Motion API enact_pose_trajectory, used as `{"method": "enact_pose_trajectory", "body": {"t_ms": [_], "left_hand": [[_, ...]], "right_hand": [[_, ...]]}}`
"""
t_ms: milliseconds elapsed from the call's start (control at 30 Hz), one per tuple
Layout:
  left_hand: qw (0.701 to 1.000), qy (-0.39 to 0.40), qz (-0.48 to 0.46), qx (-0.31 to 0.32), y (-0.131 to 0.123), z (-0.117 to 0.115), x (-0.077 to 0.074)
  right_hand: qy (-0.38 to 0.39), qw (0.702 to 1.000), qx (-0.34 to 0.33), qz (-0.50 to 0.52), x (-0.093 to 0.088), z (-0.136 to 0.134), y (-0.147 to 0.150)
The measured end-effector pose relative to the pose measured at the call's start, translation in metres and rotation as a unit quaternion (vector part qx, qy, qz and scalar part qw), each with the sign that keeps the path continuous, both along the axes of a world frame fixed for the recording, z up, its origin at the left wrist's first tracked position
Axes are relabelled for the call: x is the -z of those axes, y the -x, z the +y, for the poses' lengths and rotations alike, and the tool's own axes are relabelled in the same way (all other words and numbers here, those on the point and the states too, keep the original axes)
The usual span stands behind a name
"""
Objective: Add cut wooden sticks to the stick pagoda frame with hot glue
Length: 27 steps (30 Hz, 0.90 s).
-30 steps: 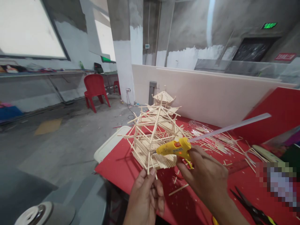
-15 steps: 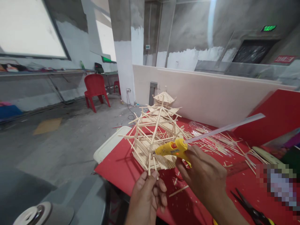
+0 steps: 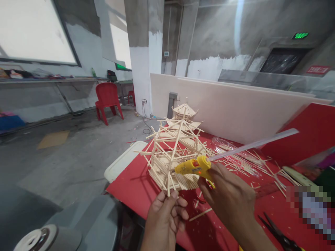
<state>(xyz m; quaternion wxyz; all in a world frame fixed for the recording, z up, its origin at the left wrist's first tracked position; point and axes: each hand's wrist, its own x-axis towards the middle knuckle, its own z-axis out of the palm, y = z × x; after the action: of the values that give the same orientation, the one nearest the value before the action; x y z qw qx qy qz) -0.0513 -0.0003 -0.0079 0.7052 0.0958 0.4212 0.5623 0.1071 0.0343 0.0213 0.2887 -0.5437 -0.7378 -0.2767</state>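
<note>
A pavilion-shaped frame of thin wooden sticks [image 3: 175,150] stands on the red tabletop [image 3: 136,174]. My left hand [image 3: 167,212] pinches the lower end of a wooden stick [image 3: 168,184] at the near corner of the frame. In my right hand [image 3: 230,195] is a yellow hot glue gun [image 3: 195,166], with a long clear glue stick [image 3: 253,143] coming out of its back. The gun's nozzle points left, at or very near the sticks just above my left fingers. Whether it touches them I cannot tell.
A finished-looking stick pagoda [image 3: 185,111] stands behind the frame. Loose sticks [image 3: 238,158] and plastic wrap lie at the right. Black scissors [image 3: 280,235] lie near the front right. A grey stool [image 3: 96,223] holding a white canister [image 3: 47,238] is at the left.
The view has shifted slightly, so everything sits a little further right. Both hands keep their holds, and the glue gun stays at the same corner of the frame.
</note>
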Motion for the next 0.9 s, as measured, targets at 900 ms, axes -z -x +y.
{"method": "enact_pose_trajectory", "body": {"t_ms": [900], "left_hand": [[1.0,0.0,-0.014,0.004,-0.002,0.0,-0.001]], "right_hand": [[-0.028,0.995,0.006,-0.097,-0.02,0.001,0.009]]}}
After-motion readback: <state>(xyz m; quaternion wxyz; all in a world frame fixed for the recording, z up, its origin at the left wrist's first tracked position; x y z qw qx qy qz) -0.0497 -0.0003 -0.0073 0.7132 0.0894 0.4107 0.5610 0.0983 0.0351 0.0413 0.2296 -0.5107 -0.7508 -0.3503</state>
